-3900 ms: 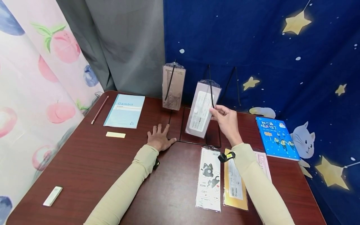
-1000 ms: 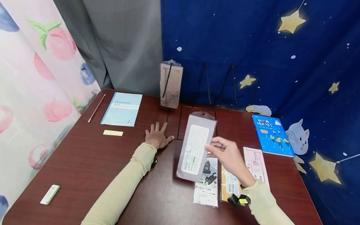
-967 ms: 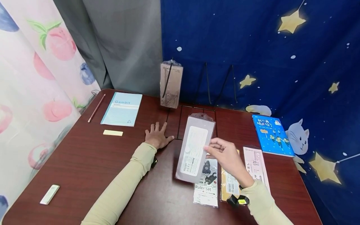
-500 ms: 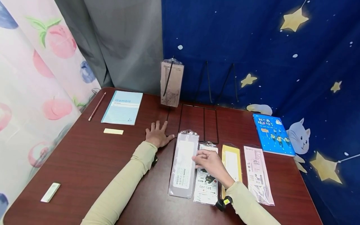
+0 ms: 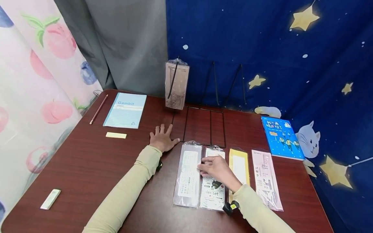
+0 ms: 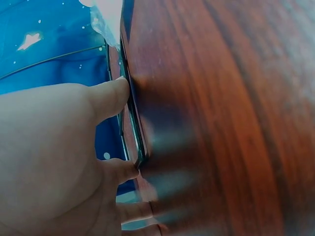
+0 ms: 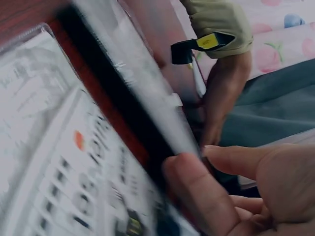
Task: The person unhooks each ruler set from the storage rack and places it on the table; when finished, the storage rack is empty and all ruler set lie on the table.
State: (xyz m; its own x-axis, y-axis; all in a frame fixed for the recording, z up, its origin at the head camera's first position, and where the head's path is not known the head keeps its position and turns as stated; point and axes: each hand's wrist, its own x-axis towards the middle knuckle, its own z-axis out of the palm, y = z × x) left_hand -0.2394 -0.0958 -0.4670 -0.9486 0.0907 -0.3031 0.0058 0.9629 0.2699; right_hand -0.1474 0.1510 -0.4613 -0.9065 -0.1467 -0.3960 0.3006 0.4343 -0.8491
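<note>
Head view: right hand (image 5: 215,170) lies over a row of four flat packets on the dark wood tabletop (image 5: 87,168). Its fingertips pinch the right edge of the grey clear-sleeved packet (image 5: 187,174), which lies flat at the left end of the row. Just beside it, partly under the hand, is the cat-print ruler set (image 5: 212,191); next come the yellow packet (image 5: 239,163) and the pink ruler packet (image 5: 265,178). Left hand (image 5: 162,138) lies flat on the tabletop, fingers spread and straight, holding nothing, its thumb at the near left corner of the black wire rack base (image 5: 204,126). One brown packet (image 5: 176,84) hangs on the rack's left prong; the other two prongs are bare. Far left: pencil (image 5: 98,109), blue notebook (image 5: 125,110), pale yellow strip (image 5: 116,135), white eraser (image 5: 50,199) near the front edge. Blue picture book (image 5: 280,138) lies at the right.

Left wrist view: left hand (image 6: 64,162) close up, palm down; fingertips meet a thin dark wire edge on the wood. Fingers straight.

Right wrist view: blurred. Thumb and a finger of the right hand (image 7: 236,191) close on the edge of the clear sleeve (image 7: 123,78); printed packaging beneath. The other forearm and its wrist strap show behind.
</note>
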